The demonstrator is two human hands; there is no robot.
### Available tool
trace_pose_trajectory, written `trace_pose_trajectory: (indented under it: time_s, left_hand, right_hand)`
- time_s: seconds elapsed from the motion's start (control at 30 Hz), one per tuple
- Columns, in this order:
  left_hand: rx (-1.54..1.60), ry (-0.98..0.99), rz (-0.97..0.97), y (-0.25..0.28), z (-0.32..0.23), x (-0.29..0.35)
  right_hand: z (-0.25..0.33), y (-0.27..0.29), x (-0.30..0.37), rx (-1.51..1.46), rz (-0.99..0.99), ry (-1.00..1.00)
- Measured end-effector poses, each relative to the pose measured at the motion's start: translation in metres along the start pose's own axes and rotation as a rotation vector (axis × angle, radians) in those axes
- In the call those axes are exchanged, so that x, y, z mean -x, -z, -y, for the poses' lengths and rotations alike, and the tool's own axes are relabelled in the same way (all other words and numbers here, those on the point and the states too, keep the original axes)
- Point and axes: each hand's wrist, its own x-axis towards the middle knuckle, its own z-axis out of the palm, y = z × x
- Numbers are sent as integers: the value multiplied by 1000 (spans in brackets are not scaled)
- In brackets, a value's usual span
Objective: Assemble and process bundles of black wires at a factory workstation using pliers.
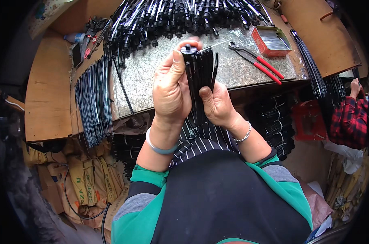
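Above the near edge of the bench, my left hand (170, 87) pinches a round black hub (188, 49) with a small knob in its middle, thumb at its rim. My right hand (219, 105) is closed round a bundle of thin black ribs (200, 69), like umbrella ribs, hanging below and beside the hub. Their upper ends fan out to the right of the hub. A thin pale wire (217, 44) sticks out to the right near the rib tops. My left fingertips behind the hub are partly hidden and blurred.
Red-handled pincers (257, 62) and a red tin of thin wires (272, 42) lie right on the speckled bench top (152, 53). Umbrella-like shafts (172, 16) are heaped behind. More black ribs (93, 101) overhang the left edge. A person in a checked shirt (349, 122) works at far right.
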Motion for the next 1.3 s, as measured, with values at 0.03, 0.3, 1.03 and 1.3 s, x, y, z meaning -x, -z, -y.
trace_pose_trajectory:
  time_s: [0.03, 0.3, 1.03, 1.3]
  left_hand:
    - [-1, 2, 1, 2, -1, 0]
    - [-320, -223, -102, -1, 2, 0]
    - [-437, -392, -80, 12, 20, 5]
    - [-140, 4, 132, 21, 5, -7]
  right_hand:
    - [-1, -2, 0, -4, -48, 44]
    - [-9, -3, 0, 173, -131, 61]
    - [-6, 2, -4, 324, -167, 186]
    - [-4, 4, -8, 220, -135, 191]
